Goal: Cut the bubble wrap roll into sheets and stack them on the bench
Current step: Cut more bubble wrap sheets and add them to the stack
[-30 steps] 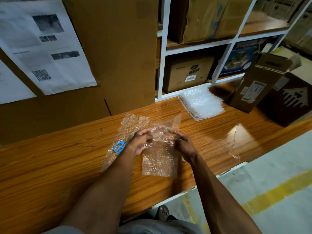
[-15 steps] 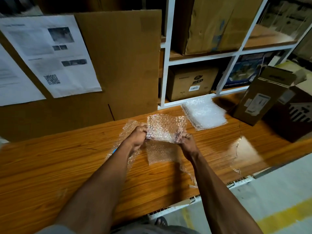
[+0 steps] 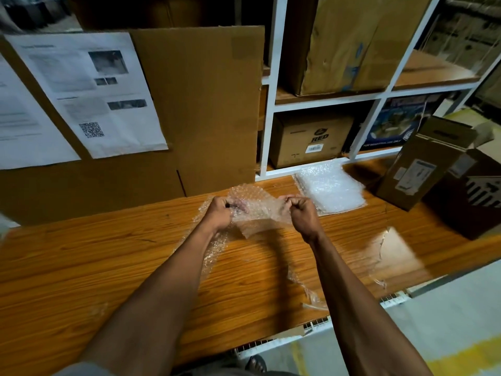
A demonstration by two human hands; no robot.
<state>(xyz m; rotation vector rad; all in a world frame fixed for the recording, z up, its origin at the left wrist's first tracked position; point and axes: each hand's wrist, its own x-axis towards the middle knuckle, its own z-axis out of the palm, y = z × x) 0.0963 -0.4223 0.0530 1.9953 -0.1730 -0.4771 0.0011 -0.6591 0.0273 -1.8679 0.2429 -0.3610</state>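
cut sheet (image 3: 257,210) lifted off bench (image 3: 108,267), hands (image 3: 303,215) carrying it nearer stack (image 3: 330,188)

Between the hands, the sheet (image 3: 257,210) is clear, bubbled plastic. Under them, the tabletop (image 3: 108,267) is glossy grained wood. Beyond, the boxes (image 3: 311,139) are matt cardboard.

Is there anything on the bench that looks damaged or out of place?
Yes. Thin clear plastic film lies crumpled and torn near the front edge of the bench, under the right forearm, apart from the neat stack of sheets at the back. It looks like loose scrap. The sheet held by both hands is also creased.
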